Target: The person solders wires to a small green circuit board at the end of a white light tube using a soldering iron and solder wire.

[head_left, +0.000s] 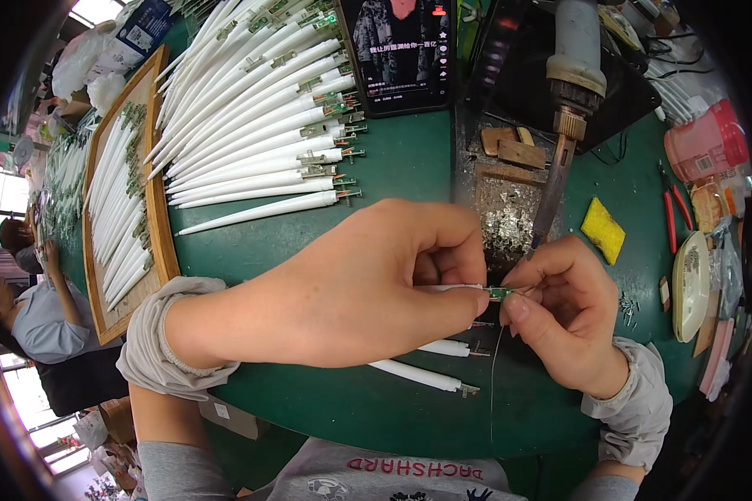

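Note:
My left hand (368, 288) is closed on a white tapered stick, mostly hidden by the fingers. A small green circuit board (498, 294) sticks out of its end toward my right hand (570, 309). That hand pinches a thin wire, probably solder (494, 376), which trails down over the table; its fingertips are at the board. Just above them is the dark tip of a soldering iron (578, 63), which slants down from above with no hand on it. Under my left hand lie white sticks (414, 375) with bare board ends.
A fan of white sticks (259, 188) covers the back left, beside a wood-framed tray (160, 209). A phone (403, 58) stands behind. Solder scraps (510, 221) fill a holder under the iron. Rightward are a yellow sponge (602, 231), red-handled pliers (669, 221) and a dish (690, 292). Someone sits far left.

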